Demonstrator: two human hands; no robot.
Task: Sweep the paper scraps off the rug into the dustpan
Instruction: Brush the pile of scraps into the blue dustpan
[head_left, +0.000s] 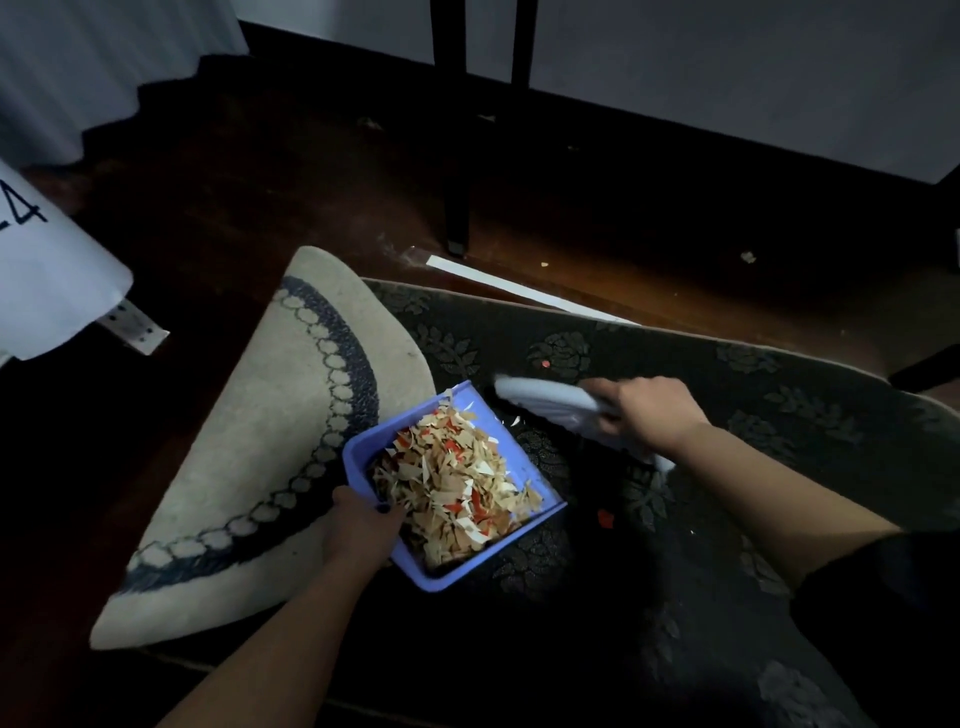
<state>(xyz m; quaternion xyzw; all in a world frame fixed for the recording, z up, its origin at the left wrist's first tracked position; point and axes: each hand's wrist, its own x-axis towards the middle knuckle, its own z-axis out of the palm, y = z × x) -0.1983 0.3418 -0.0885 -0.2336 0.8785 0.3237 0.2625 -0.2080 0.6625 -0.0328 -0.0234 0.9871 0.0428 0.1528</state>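
The blue dustpan (514, 467), heaped with tan, white and red paper scraps (457, 486), is gripped at its near left rim by the left hand (361, 525) and rests on the dark flowered rug (727, 415). Just beyond its far edge, a pale brush (545, 402) is grasped by the right hand (647, 410). A red scrap (605, 518) is seen on the rug right of the dustpan. A pale mat (249, 467) lies partly under the dustpan's left side.
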